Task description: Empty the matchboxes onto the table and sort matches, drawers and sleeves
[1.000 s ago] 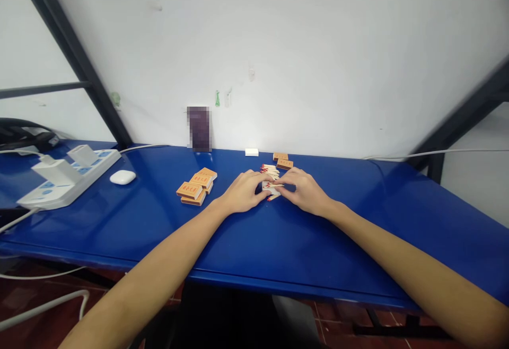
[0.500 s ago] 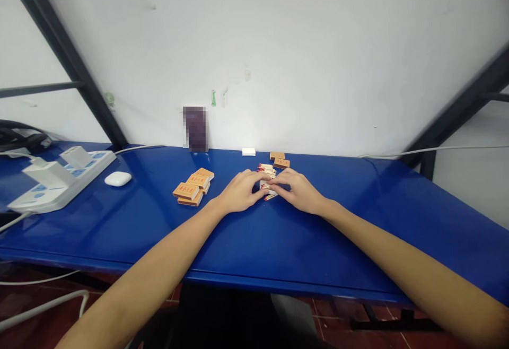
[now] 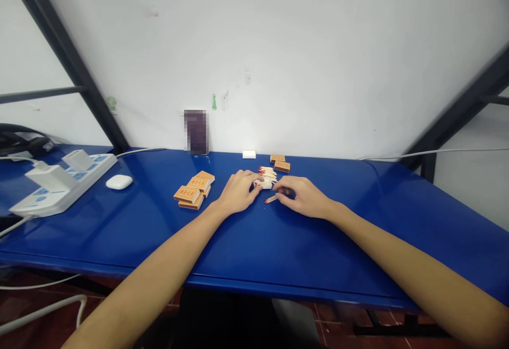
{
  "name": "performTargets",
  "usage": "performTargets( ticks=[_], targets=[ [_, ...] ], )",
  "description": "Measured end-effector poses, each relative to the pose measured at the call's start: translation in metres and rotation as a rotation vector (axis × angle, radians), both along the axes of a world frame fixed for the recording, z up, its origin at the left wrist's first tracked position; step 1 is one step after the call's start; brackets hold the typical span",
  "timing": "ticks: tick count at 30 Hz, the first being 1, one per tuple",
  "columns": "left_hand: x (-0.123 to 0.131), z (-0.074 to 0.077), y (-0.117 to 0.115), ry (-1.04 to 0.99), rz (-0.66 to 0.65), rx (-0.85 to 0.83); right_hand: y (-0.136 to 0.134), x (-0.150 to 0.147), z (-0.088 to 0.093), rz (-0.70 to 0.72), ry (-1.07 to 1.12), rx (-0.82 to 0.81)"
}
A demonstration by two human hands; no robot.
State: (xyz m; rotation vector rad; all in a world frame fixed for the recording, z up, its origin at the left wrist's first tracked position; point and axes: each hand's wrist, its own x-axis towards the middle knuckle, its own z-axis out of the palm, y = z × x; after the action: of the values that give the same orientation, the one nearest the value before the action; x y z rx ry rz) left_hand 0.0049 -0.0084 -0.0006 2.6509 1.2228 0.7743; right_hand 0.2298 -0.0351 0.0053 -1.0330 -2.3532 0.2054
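A small white matchbox tray (image 3: 264, 184) with red-tipped matches in it sits on the blue table, between the thumb and fingers of my left hand (image 3: 242, 190). Just behind the tray is a loose heap of matches (image 3: 270, 173), heads to the left. My right hand (image 3: 300, 194) rests to the right of the tray, thumb and forefinger curved and a little apart. By its thumb tip lie a few loose matches (image 3: 271, 199); their plain ends reach the thumb.
Several orange matchboxes (image 3: 186, 194) are stacked at left. Two more matchboxes (image 3: 282, 166) and a white block (image 3: 249, 154) stand near the wall. Further left are a white rounded case (image 3: 119, 182) and a power strip (image 3: 59, 195) with plugs. A blurred dark panel (image 3: 197, 132) leans on the wall.
My right hand has drawn back to the right and slightly nearer, away from the tray. My left hand stays at the tray, and more of the tray and the loose matches shows.
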Motion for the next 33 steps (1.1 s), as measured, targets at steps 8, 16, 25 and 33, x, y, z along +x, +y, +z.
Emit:
performTargets(
  ticks=[8,16,25,33],
  targets=[
    [-0.002,-0.001,-0.001,0.048,-0.013,-0.037,0.002,-0.002,-0.002,0.072,-0.054,-0.061],
    [-0.002,0.004,-0.005,0.143,-0.019,-0.066,0.0,-0.002,0.008,0.09,0.013,-0.317],
    [-0.002,0.004,-0.005,0.118,-0.063,-0.035,-0.004,0.002,0.017,0.088,-0.042,-0.52],
    [-0.002,0.006,-0.007,0.094,-0.118,-0.06,-0.008,-0.001,0.013,0.063,-0.026,-0.451]
  ],
)
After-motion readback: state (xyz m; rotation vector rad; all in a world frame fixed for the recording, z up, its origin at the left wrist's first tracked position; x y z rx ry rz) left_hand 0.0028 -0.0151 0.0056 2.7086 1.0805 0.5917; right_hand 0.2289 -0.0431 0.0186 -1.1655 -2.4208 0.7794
